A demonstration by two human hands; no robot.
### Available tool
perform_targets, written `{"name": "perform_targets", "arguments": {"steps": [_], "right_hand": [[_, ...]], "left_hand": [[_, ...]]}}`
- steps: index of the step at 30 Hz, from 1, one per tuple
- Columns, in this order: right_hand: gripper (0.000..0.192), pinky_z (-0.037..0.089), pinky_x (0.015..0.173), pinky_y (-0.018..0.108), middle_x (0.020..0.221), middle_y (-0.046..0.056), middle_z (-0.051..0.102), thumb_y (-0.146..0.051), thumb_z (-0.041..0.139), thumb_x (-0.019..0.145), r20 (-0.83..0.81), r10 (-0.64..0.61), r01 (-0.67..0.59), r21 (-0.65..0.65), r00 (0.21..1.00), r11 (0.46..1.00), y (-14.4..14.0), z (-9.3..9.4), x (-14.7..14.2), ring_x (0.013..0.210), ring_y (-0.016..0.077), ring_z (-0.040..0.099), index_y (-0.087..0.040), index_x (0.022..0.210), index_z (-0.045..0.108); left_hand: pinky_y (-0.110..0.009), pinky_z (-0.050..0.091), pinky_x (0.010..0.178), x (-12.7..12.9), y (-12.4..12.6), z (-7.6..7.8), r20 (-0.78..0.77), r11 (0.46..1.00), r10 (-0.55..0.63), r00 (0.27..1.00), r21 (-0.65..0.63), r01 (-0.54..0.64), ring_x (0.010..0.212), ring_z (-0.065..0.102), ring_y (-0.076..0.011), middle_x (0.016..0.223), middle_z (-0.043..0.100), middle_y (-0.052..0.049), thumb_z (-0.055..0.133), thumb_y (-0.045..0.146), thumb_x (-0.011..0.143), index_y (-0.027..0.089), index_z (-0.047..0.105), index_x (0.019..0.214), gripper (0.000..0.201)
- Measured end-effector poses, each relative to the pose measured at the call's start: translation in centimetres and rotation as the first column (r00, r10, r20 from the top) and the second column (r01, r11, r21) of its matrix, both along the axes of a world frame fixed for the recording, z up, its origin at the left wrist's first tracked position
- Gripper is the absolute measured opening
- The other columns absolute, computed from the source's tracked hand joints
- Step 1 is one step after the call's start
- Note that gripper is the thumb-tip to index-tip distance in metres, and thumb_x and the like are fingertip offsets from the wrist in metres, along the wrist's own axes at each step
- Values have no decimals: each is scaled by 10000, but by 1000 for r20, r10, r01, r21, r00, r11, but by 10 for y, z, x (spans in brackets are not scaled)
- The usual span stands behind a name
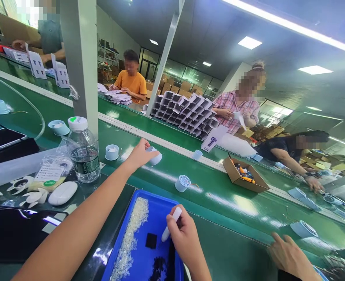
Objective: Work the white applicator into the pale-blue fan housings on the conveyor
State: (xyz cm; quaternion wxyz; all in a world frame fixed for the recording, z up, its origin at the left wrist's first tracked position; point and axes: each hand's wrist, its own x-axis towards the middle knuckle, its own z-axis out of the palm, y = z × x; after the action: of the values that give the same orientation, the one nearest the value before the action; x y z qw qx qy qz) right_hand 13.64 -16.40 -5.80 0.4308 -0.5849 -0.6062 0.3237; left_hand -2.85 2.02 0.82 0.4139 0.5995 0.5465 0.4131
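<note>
My left hand [139,154] reaches over the green conveyor belt with its fingers closed on a light blue round plastic housing [154,157]. Pinched in my right hand [185,231] is a white pen-shaped tool [171,224], its narrow tip pointing down over a blue tray [129,214]. Inside the tray lie many small clear rings [125,249], a black square piece [151,240] and a pile of tiny black parts [157,268]. On the belt near my hands stand another light blue housing [112,152] and one with a thin wire [183,183].
A water bottle [84,156] and a white computer mouse [63,193] are at the left. A cardboard box [242,177] of orange-handled tools sits across the belt. At lower right is a co-worker's hand [289,253]. Several people work beyond, near stacked white boxes [184,113].
</note>
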Motion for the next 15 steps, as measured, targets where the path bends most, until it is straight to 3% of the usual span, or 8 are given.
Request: {"name": "perform_targets", "arguments": {"steps": [7,13,15], "right_hand": [[160,343,527,218,628,-45,429,-242,444,854,45,0,-10,237,999,972,-8,1,-6,551,113,411,-217,698,412],[137,378,561,216,663,-30,488,-127,489,797,163,206,-244,265,965,933,-9,5,-16,595,113,464,-212,703,435],[122,410,587,226,686,-22,522,-117,513,795,123,212,-241,310,970,920,-9,5,-17,626,120,504,-210,726,474]], "left_hand": [[-260,433,597,1,-1,4,285,993,-55,957,-86,83,713,542,-150,789,557,-19,714,451,589,186,473,716,380],[-321,502,663,6,-1,12,650,963,32,760,-223,151,774,583,-180,842,614,-66,707,276,625,151,557,770,244],[-328,509,643,10,0,11,711,949,96,697,-277,153,750,585,-177,843,619,-72,669,227,650,148,575,797,191]]}}
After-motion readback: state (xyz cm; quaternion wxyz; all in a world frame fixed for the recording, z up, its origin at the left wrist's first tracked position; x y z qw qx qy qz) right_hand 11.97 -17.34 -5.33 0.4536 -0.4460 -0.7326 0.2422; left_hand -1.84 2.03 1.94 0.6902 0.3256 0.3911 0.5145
